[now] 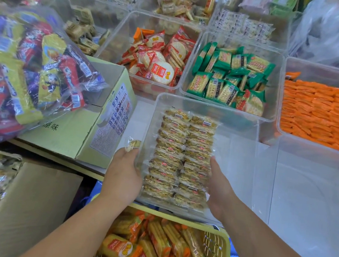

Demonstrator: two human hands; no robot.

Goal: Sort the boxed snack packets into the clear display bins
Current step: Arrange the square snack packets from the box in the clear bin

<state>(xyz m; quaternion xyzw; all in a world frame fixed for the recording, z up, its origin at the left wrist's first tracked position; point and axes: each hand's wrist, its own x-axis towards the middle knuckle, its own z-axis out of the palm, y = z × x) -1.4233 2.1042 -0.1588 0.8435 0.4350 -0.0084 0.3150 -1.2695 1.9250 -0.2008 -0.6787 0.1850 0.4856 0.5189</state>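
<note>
A clear display bin (237, 122) stands in front of me, holding two neat rows of clear-wrapped golden snack packets (180, 156). My left hand (124, 171) lies against the outside of the bin's left wall and pinches one small snack packet (133, 144) at its fingertips. My right hand (220, 187) is inside the bin, its straight fingers pressed against the right side of the packet rows. The right half of this bin holds no packets.
An open yellow-green cardboard box (94, 129) sits to the left under a big bag of mixed snacks (31, 69). Behind are bins of red packets (160, 63), green packets (231, 76) and orange packets (317, 113). A yellow basket (218, 251) of snacks sits below.
</note>
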